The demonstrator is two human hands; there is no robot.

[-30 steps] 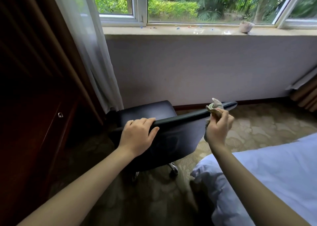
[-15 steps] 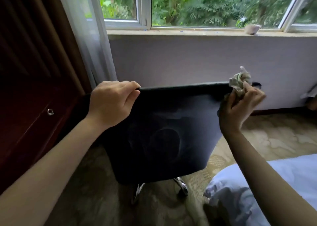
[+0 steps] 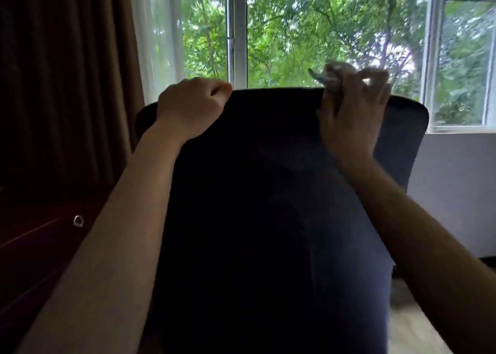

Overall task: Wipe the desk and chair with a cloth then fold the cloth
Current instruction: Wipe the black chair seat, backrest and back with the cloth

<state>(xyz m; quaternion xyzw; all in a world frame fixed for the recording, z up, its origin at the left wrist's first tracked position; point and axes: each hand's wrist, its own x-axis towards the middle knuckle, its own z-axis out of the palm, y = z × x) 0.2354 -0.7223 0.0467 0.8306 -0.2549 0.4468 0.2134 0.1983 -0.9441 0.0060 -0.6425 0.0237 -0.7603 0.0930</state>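
Note:
The black chair [image 3: 268,192] fills the middle of the view, its back upright and close in front of me. My left hand [image 3: 188,106] grips the top edge of the backrest at its left end, fingers curled over it. My right hand [image 3: 351,106] holds a crumpled pale cloth [image 3: 332,74] against the top edge further right. The cloth is blurred and bunched in my fingers. The chair's seat and base are hidden behind the backrest.
A dark wooden desk with a metal drawer knob [image 3: 78,220] stands at the left. Brown and white curtains [image 3: 112,58] hang beside it. A window [image 3: 295,31] with trees outside is behind the chair. Pale floor [image 3: 418,335] shows at the lower right.
The chair back has come much closer and more upright, and my view has tilted up to the window. My right hand with the cloth has slid left along the top edge.

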